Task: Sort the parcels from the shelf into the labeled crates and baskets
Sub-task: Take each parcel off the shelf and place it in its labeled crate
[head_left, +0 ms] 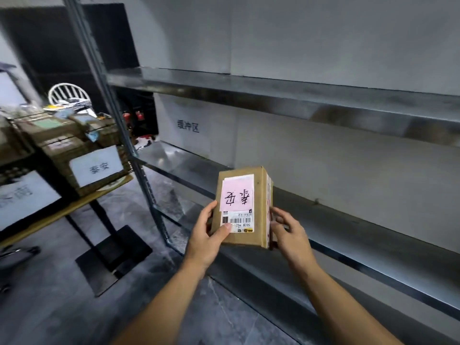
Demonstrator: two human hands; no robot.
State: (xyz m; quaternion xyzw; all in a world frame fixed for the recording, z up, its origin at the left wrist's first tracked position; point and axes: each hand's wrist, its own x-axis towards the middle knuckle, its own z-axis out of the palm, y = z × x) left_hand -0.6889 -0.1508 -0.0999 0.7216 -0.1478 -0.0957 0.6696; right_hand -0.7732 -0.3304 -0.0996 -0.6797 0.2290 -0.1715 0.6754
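Two bare hands hold one parcel (pixel 259 195) at the centre of the frame. The left grip (pixel 208 235) pinches the lower left corner, its thumb laid flat across the front face onto the barcode sticker (pixel 237 221) and its fingers curled round the left edge. The right grip (pixel 290 232) clasps the lower right side with fingers bent round that edge. Both forearms are bare and rise from the bottom edge of the frame, angled inward toward each other. The parcel is a brown cardboard box held nearly upright, its top leaning slightly away, and it carries two stickers on the front: the barcode one below and a pink label (pixel 236 192) above with handwritten characters that read upside down. It sits in front of the middle board (pixel 361 227) of a grey metal shelf; whether it touches the board cannot be told. Three boards show: an upper board (pixel 273 95) across the top half, the middle one, and a lower board (pixel 261 285) toward the bottom. A printed wall sign (pixel 188 126) hangs between the upper two. At the left of the frame a tabletop (pixel 74 207) bears a brown basket (pixel 62 145) heaped with parcels, with a white sign (pixel 95 168) on its front; a second white sign (pixel 21 195), blurred, lies further left. One white chair (pixel 68 93) stands in the upper left.
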